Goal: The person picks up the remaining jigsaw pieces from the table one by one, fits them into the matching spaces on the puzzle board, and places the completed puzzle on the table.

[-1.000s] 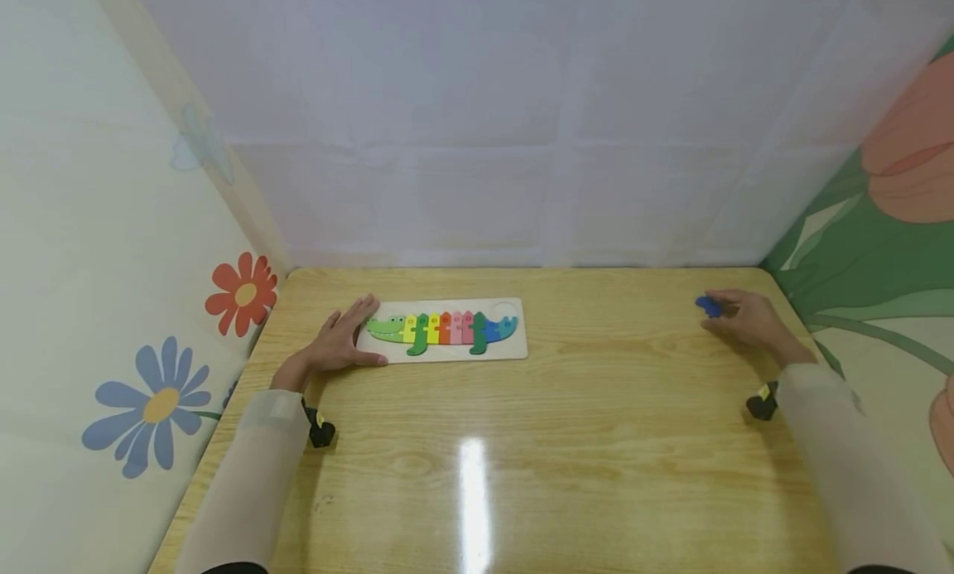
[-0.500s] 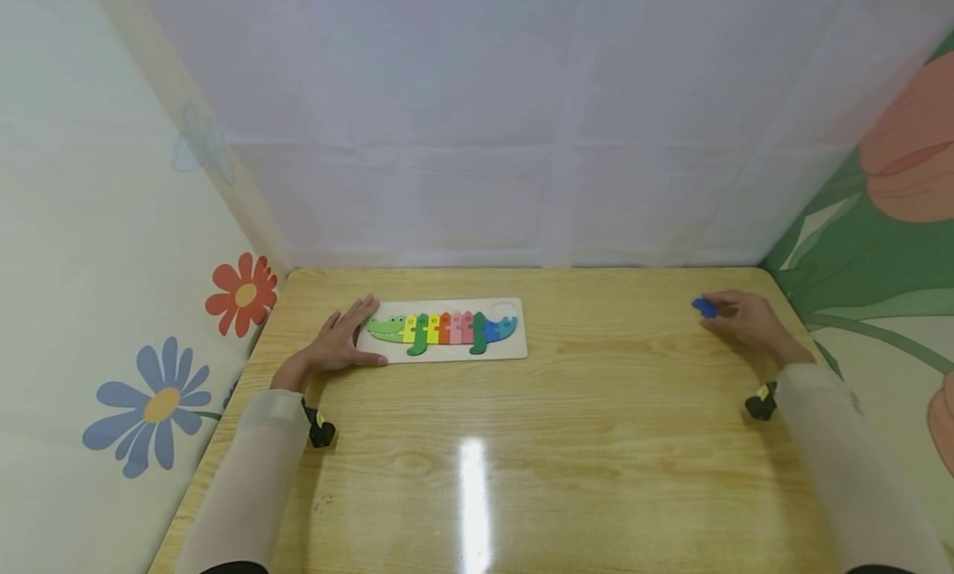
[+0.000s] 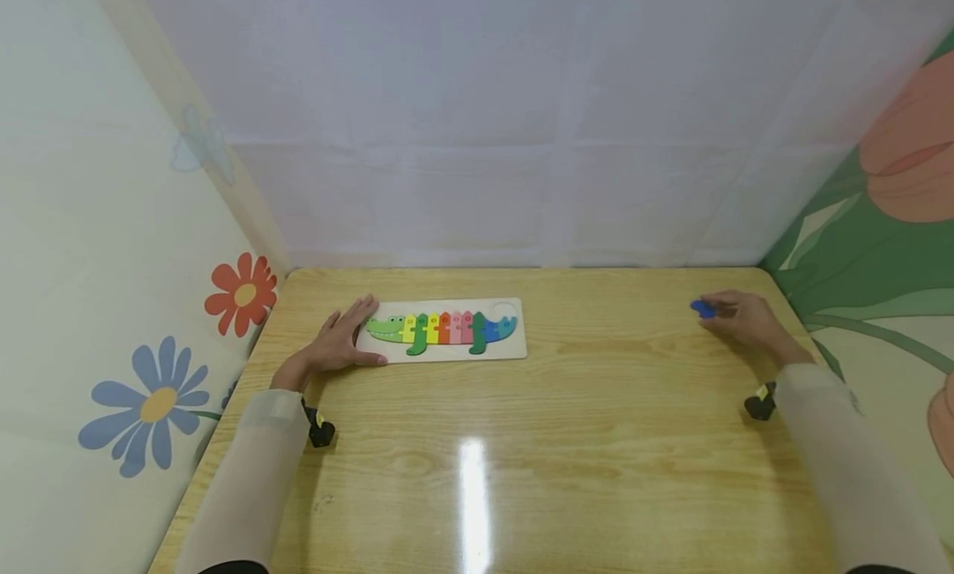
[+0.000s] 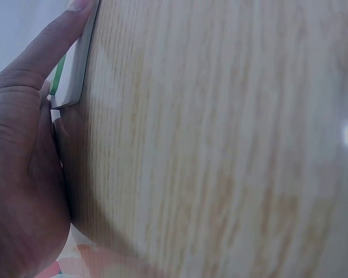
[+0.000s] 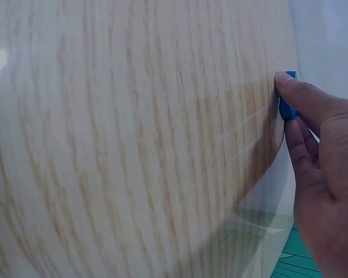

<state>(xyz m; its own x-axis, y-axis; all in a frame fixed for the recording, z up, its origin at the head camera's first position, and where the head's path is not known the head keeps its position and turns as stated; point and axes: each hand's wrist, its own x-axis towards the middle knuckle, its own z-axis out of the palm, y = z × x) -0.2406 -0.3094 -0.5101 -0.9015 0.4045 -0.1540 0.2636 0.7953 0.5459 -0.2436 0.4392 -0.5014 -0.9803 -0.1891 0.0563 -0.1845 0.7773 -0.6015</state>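
A crocodile puzzle board (image 3: 512, 349) lies flat at the left of the table, bearing colourful interlocking pieces from a green head to a blue tail. A round outline shows near its upper right corner. My left hand (image 3: 339, 342) rests against the board's left end, fingers and thumb extended, the thumb along the front edge. In the left wrist view the thumb (image 4: 52, 43) lies over the board's edge (image 4: 75, 78). Far to the right, my right hand (image 3: 745, 319) pinches a small blue puzzle piece (image 3: 703, 309) between thumb and fingers. The right wrist view shows this blue piece (image 5: 288, 107) edge-on, close to the tabletop.
The wooden table (image 3: 596, 441) reaches back to a pale cloth wall (image 3: 522, 185). Flower-printed panels flank both sides, with a red flower (image 3: 246, 294) on the left one. Small black wrist cameras hang below both wrists.
The blue puzzle piece has shifted slightly left and turned a little in my right hand's fingers. My left hand and the board have stayed in place.
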